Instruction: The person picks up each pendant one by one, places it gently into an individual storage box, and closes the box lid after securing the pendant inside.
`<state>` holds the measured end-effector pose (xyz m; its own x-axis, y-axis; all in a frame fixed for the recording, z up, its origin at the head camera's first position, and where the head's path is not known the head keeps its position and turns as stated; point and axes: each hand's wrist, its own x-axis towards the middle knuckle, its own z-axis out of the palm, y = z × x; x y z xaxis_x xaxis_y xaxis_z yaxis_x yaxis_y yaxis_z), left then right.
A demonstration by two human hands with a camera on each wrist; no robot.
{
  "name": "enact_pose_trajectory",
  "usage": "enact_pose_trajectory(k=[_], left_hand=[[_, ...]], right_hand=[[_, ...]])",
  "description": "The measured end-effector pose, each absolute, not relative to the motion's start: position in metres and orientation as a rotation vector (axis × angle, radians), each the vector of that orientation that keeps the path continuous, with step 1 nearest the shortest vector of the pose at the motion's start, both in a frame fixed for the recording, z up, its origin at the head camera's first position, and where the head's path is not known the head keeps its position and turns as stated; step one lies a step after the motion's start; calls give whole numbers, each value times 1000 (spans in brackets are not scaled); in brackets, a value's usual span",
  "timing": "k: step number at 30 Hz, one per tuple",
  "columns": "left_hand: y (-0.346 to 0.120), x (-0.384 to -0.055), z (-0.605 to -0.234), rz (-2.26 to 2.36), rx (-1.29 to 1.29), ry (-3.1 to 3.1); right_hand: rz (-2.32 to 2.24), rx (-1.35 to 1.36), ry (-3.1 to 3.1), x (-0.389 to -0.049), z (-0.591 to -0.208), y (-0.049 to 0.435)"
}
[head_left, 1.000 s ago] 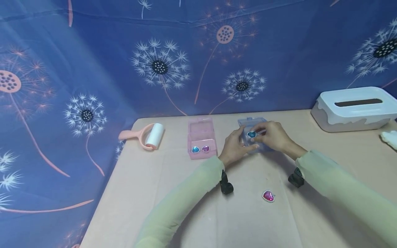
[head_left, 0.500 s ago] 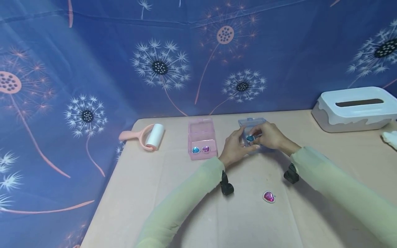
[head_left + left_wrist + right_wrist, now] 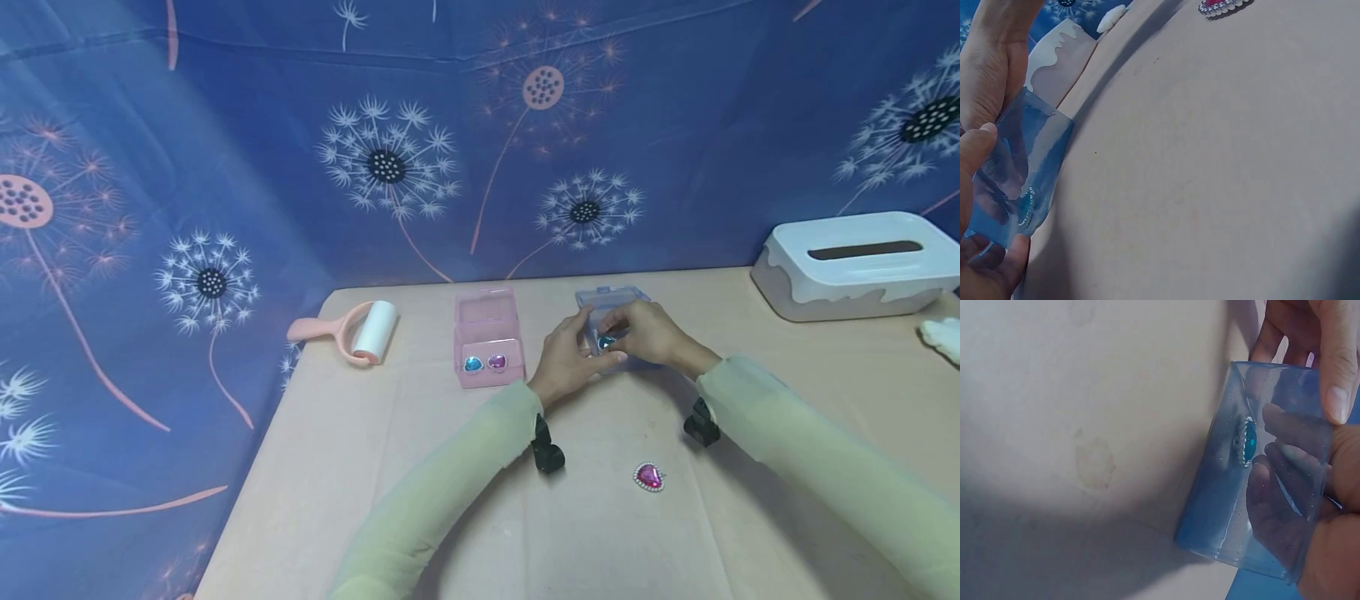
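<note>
My left hand (image 3: 566, 360) grips the left side of a clear blue plastic box (image 3: 1210, 519), which stands with its lid raised at the back. Inside that box, the fingertips of my right hand (image 3: 651, 335) are around a blue gem (image 3: 1249, 442) with a beaded silver rim. Through the clear wall in the right wrist view, finger and thumb lie at the gem's two ends, low in the box. Left of my hands, an opened pink plastic box (image 3: 487, 379) holds a blue gem (image 3: 472, 364) and a purple gem (image 3: 497, 362) side by side.
A pink heart-shaped gem (image 3: 649, 477) with a beaded rim lies on the table (image 3: 585, 533) in front of my hands. At far left lies a lint roller (image 3: 360, 333). A white-topped tissue box (image 3: 862, 267) and a white object (image 3: 942, 335) are at the right.
My right hand has lowered the blue gem deeper into the blue box, moving slightly left. My left hand keeps its hold on the box.
</note>
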<state>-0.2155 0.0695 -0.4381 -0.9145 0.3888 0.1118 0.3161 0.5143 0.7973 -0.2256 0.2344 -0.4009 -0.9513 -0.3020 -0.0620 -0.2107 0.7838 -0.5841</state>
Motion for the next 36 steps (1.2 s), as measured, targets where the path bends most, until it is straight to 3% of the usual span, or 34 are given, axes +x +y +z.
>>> enact_pose_trajectory(k=[11, 24, 36], left_hand=[[69, -216, -437, 1403, 576, 2621], [70, -218, -439, 1464, 615, 2619], [71, -216, -440, 1447, 614, 2638]], right_hand=[[-989, -422, 2899, -209, -387, 243], [-1072, -547, 3029, -143, -359, 270], [-1104, -745, 2983, -82, -382, 268]])
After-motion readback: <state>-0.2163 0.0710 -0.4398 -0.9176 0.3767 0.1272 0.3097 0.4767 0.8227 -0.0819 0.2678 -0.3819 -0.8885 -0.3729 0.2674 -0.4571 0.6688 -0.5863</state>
